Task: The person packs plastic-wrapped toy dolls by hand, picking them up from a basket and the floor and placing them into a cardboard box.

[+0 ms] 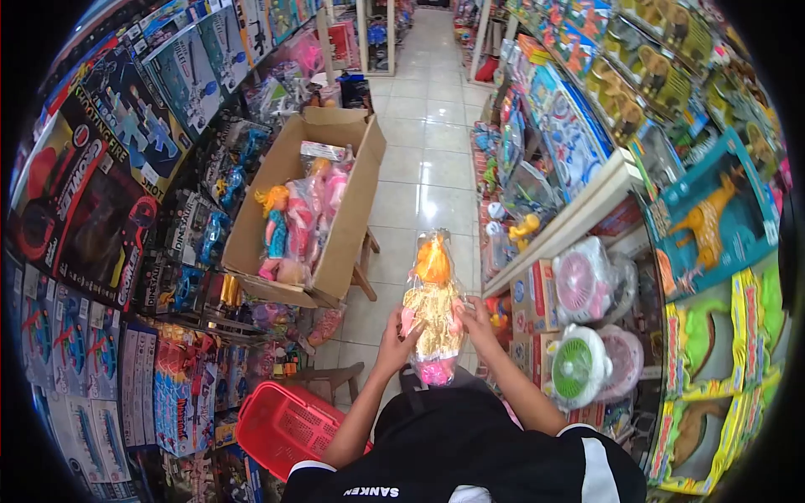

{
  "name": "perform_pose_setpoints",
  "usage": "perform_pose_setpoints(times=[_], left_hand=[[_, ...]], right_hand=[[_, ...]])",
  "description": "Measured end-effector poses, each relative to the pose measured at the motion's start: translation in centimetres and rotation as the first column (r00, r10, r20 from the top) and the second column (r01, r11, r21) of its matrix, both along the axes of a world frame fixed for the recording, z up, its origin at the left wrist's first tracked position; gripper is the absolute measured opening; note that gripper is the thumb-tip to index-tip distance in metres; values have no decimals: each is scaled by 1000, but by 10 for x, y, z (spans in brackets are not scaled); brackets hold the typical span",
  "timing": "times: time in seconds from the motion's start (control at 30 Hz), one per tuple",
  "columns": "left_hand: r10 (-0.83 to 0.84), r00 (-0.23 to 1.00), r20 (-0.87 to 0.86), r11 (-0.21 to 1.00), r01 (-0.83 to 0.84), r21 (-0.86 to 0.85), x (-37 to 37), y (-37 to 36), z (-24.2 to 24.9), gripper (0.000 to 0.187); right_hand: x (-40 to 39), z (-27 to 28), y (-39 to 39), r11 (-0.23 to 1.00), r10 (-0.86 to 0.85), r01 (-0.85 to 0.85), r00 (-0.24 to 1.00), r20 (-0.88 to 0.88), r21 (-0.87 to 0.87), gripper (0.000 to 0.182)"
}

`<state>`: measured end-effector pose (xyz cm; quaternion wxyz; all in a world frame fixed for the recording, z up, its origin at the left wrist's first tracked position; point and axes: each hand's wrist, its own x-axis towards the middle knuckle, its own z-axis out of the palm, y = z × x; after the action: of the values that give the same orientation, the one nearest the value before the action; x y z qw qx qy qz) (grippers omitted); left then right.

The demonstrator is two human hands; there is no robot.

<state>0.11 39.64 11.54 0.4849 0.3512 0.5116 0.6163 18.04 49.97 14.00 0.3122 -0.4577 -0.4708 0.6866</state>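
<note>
I hold a doll [432, 306] in a clear plastic bag upright in front of me; it has orange hair, a gold dress and pink feet. My left hand [395, 337] grips its left side and my right hand [475, 321] grips its right side. Both hands sit at about the doll's middle, above a black bag at my waist.
An open cardboard box [340, 243] with several bagged dolls rests on a wooden stool at the left. A red shopping basket [281, 427] stands on the floor below it. Toy-packed shelves [587, 210] line both sides of a tiled aisle [423, 126].
</note>
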Motion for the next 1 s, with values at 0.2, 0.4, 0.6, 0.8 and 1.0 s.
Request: perform_pose_setpoints(times=[0.2,0.4,0.6,0.8,1.0], left_hand=[[283,912,-299,959,-279,56,-51,55,21,76],[334,861,-383,936,-351,28,-108,92,48,84],[464,789,-404,877,-472,86,-183,88,53,90],[454,781,-429,882,-461,95,-277,81,75,83],[91,724,-683,978,-193,-74,-367,93,21,84]], right_hand=[[-70,-29,96,917,221,-253,966,137,309,36],[-160,-2,154,886,393,-389,919,36,253,61],[-251,13,160,789,527,-511,848,51,342,68],[-336,43,130,564,409,-510,856,318,649,79],[-416,20,132,496,191,-786,515,836,370,74]])
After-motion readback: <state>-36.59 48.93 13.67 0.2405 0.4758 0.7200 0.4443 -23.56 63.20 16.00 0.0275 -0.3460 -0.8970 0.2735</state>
